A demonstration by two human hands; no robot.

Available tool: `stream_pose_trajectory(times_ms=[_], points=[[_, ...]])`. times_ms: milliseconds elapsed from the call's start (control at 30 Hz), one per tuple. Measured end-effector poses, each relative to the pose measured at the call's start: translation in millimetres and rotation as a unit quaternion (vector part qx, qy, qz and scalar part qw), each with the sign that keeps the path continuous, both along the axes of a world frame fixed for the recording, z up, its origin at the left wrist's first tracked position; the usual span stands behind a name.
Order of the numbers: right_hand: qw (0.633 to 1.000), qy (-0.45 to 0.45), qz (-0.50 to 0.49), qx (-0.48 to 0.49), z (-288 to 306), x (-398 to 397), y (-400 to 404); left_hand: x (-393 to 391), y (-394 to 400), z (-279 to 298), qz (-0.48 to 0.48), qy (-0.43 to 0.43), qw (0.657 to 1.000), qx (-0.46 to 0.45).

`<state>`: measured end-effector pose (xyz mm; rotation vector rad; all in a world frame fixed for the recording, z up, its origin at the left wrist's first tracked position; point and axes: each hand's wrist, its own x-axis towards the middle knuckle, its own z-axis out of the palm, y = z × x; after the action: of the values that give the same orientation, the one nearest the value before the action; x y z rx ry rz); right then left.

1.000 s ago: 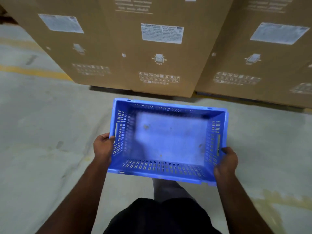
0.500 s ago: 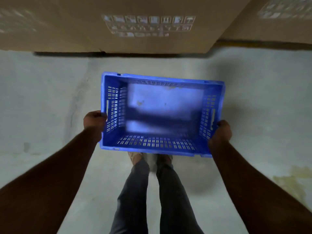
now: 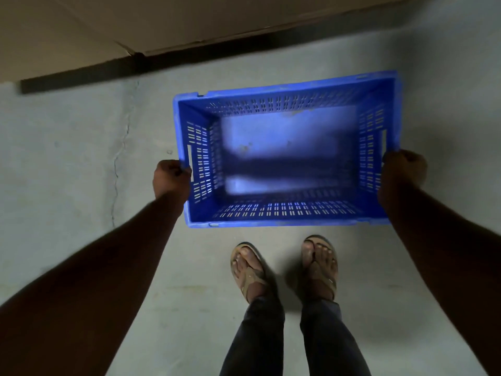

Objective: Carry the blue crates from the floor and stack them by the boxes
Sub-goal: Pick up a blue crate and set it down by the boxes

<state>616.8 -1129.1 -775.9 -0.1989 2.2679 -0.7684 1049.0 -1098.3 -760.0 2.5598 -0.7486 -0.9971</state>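
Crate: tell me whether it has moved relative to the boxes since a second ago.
Yes. The crate now sits lower and nearer the boxes, close to their bottom edge above the floor.

The fingertips of the left hand point(image 3: 171, 177) are hidden behind the left end wall of the blue crate point(image 3: 287, 213); the fingertips of the right hand point(image 3: 402, 172) are likewise hidden behind the right end wall. Whether the crate touches the floor point(image 3: 67, 164) cannot be told. The crate bottom is blurred; its small marks cannot be identified. The cardboard boxes point(image 3: 81, 31) are cut off by the top edge, with only their lower parts in view. Both forearms run out past the side and bottom edges. The trouser legs point(image 3: 254, 340) are cut off by the bottom edge
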Motion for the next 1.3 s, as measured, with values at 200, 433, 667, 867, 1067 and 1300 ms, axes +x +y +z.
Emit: stream_pose_trajectory(times_ms=[200,433,667,867,1067,1300], points=[[0.851,0.282,0.443,-0.030,15,-6,44,-4,31,12,-0.314,-0.123,0.941,-0.037],[0.618,0.123,0.756,0.175,32,-3,97,3,83,1,-0.684,-0.072,0.721,0.077],[0.644,0.131,0.730,0.188,46,-1,87,-15,91,8,-0.613,-0.056,0.776,0.137],[0.560,0.108,0.787,0.237,51,1,94,-16,95,11,-0.639,-0.087,0.748,0.159],[0.576,0.100,0.782,0.218,55,2,98,-20,99,10,-0.613,-0.065,0.768,0.174],[0.584,0.079,0.784,0.195,49,-8,94,-23,110,7,-0.615,-0.067,0.769,0.163]])
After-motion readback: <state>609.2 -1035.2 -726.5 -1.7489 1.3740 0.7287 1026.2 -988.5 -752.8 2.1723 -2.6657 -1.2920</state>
